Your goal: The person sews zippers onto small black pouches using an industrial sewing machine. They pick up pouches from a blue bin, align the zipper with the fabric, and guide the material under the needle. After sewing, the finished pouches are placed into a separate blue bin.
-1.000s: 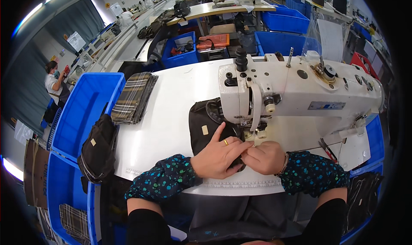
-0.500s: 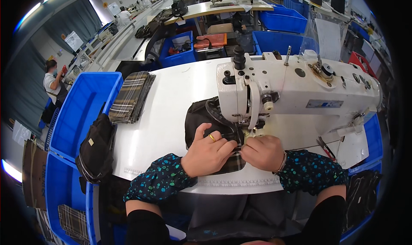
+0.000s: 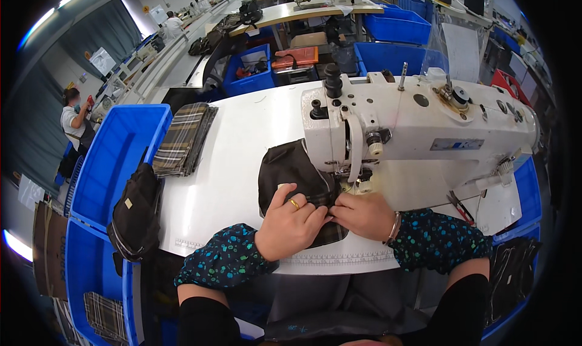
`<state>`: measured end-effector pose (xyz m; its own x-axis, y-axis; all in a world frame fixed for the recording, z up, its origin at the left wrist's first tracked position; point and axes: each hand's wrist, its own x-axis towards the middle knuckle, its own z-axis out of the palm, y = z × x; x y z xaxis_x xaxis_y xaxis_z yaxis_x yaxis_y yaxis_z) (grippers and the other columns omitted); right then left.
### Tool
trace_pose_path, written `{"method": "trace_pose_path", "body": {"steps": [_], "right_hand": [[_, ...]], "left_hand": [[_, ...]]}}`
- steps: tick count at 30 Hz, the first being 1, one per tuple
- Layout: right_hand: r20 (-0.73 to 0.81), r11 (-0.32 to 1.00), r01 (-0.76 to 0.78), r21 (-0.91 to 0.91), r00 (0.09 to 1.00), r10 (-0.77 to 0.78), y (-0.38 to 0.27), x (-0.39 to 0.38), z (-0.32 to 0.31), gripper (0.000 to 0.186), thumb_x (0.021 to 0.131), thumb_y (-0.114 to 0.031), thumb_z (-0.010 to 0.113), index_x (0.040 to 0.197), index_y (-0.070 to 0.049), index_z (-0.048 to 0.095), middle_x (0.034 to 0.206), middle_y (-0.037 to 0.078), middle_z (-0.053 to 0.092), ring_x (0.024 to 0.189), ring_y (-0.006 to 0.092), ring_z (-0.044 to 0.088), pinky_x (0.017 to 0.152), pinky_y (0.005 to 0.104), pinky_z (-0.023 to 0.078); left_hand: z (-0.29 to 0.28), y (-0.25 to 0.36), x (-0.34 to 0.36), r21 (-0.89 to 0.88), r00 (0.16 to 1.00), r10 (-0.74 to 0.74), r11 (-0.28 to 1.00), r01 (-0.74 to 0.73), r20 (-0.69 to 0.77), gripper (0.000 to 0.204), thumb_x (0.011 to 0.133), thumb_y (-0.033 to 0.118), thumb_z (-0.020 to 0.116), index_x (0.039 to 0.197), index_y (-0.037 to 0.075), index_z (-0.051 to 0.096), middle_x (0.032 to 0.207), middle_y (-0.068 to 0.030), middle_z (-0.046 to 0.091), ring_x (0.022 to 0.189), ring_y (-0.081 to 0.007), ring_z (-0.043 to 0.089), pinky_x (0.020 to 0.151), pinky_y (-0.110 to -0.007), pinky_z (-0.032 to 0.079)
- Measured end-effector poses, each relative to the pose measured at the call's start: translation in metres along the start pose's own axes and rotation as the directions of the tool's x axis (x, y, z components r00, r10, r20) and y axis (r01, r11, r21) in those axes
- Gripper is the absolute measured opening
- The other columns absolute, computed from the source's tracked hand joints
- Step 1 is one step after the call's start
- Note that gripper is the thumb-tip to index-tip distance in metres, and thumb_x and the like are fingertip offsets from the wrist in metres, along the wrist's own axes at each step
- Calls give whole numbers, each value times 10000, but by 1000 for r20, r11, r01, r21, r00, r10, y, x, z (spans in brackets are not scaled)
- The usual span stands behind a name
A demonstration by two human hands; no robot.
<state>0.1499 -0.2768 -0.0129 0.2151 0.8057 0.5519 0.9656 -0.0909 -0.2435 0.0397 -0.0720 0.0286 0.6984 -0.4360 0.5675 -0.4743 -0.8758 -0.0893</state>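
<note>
A dark cloth piece (image 3: 288, 169) lies on the white table by the needle end of a white sewing machine (image 3: 418, 118). A zipper-like trim runs along its upper right edge, and a plaid part shows below my fingers. My left hand (image 3: 288, 228) is closed in a pinch on the cloth's lower edge, its thumb raised. Close beside it my right hand (image 3: 364, 215) pinches the same edge, just below the presser foot. The fingertips of both hands nearly touch, and they hide the cloth between them. Whether the needle is in the cloth I cannot tell.
Folded plaid cloth pieces (image 3: 185, 140) are stacked at the left, beside a blue bin (image 3: 124, 155). A dark pouch (image 3: 136, 209) hangs over the bin's edge. Red-handled snips (image 3: 462, 208) lie right of my right hand. A printed ruler (image 3: 339, 260) follows the table's front edge.
Both hands have shifted slightly left, still pinching the cloth. The cloth's upper part now lies flatter, and its zipper-like edge has swung right, toward the machine head.
</note>
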Motion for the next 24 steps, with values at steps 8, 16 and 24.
{"method": "trace_pose_path", "body": {"steps": [8, 16, 24], "right_hand": [[-102, 982, 99, -160, 988, -116, 1, -1, 1, 127, 765, -164, 739, 814, -103, 639, 779, -1, 550, 615, 169, 632, 534, 330, 514], [93, 970, 138, -199, 988, -121, -21, -17, -2, 202, 838, -261, 753, 783, -107, 634, 741, 19, 572, 607, 164, 636, 533, 319, 497], [198, 903, 262, -341, 959, -203, -31, -23, -3, 221, 818, -176, 695, 959, -10, 731, 1028, 187, 752, 609, 152, 669, 525, 292, 519]], "left_hand": [[-3, 6, -6, -25, 994, 90, 996, -88, 61, 245, 754, 120, 696, 992, 82, 743, 780, 2, 559, 836, -177, 589, 932, -405, 487], [9, 10, -15, -144, 968, 1, 989, 37, 252, 242, 728, 107, 716, 969, 86, 736, 839, -19, 552, 697, -177, 639, 590, -319, 533], [14, 8, -13, -185, 966, 50, 983, -2, 252, 211, 742, 99, 703, 952, 93, 729, 1161, -2, 725, 869, -186, 667, 729, -306, 570]]}}
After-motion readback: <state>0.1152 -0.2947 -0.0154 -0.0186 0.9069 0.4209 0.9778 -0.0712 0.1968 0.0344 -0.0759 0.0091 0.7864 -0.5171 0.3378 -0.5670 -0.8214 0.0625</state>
